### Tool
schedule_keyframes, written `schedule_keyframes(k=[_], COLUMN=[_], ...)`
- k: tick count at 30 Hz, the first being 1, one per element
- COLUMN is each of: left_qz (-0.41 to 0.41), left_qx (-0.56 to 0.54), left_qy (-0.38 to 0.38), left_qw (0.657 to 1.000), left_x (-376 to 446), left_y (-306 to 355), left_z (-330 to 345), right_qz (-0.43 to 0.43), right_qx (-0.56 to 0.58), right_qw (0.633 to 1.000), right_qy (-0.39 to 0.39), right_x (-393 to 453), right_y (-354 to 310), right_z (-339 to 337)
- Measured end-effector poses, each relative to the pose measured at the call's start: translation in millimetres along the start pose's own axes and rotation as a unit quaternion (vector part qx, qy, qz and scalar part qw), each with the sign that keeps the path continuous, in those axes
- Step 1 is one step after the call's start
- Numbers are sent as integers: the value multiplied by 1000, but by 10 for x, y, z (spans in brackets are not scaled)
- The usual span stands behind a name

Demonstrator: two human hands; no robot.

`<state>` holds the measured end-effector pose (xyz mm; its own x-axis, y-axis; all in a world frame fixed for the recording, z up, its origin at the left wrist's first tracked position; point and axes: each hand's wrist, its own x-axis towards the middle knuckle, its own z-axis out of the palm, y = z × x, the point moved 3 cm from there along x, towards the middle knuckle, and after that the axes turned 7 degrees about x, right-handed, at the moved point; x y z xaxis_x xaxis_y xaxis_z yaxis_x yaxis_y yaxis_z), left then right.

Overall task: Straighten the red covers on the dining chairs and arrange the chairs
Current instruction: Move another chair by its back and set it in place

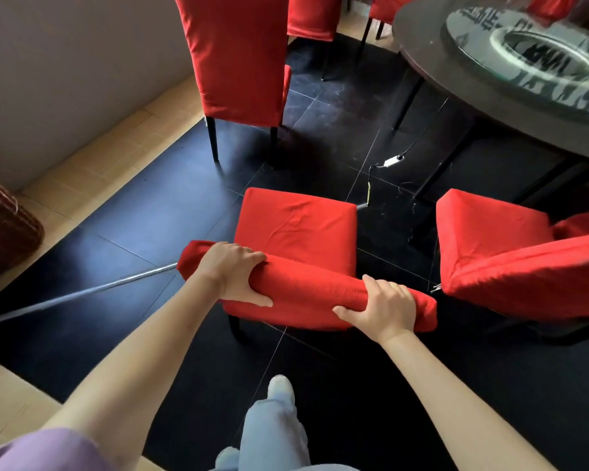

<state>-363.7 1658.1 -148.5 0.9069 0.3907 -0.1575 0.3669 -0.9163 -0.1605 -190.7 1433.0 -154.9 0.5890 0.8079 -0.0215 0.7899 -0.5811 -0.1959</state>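
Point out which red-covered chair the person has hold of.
The middle chair, nearest the camera: the left hand and right hand both grip its backrest top. The chair at right and the one by the wall stand untouched.

Dark tiled floor (320, 107), pale wall (65, 62), round table (490, 107), wicker basket (4, 226).

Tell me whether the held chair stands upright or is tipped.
Upright: the chair shows its seat flat from above while left hand and right hand grip its backrest top.

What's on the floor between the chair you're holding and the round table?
In the head view, a white adapter with its cable lies on the dark tiles between them.
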Motion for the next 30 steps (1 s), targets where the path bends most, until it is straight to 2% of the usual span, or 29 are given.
schedule_keyframes(k=[4, 8, 12, 23, 30], left_qz=[6, -12, -24, -30, -25], left_qx=[-1, -21, -17, 20, 22], left_qy=[0, -2, 6, 28, 20], left_qw=[1000, 1000, 1000, 999, 999], left_x=[25, -51, -59, -77, -409], left_y=[205, 295, 301, 320, 483], left_z=[78, 118, 108, 150, 238], right_qz=[1, -30, -26, -10, -28], right_qx=[-51, -38, -48, -57, -21], right_qw=[998, 997, 998, 998, 999], right_qy=[-26, -67, -21, 2, 13], right_x=[21, 21, -5, -43, -470], right_y=[234, 344, 309, 309, 282], right_z=[23, 26, 36, 72, 149])
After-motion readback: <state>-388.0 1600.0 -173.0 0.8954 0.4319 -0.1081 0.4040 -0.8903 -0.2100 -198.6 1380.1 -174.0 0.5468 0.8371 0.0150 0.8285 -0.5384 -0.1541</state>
